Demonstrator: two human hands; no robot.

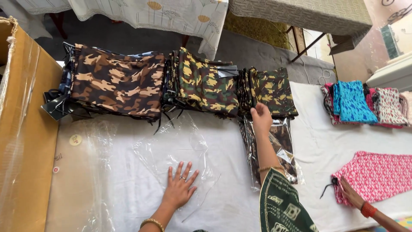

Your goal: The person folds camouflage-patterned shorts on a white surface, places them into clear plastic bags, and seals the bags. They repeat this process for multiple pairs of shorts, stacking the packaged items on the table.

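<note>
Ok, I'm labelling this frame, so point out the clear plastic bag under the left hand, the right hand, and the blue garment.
clear plastic bag (171, 148), head view, bare upper part.
right hand (261, 118), head view, back of the hand.
blue garment (352, 103), head view, middle of the folded cloth.

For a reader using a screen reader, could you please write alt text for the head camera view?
A person's left hand lies flat on a clear plastic bag on a white sheet, while the right hand reaches to the rightmost of three camouflage garment stacks. Another person's hand touches a pink patterned garment at lower right.
</note>
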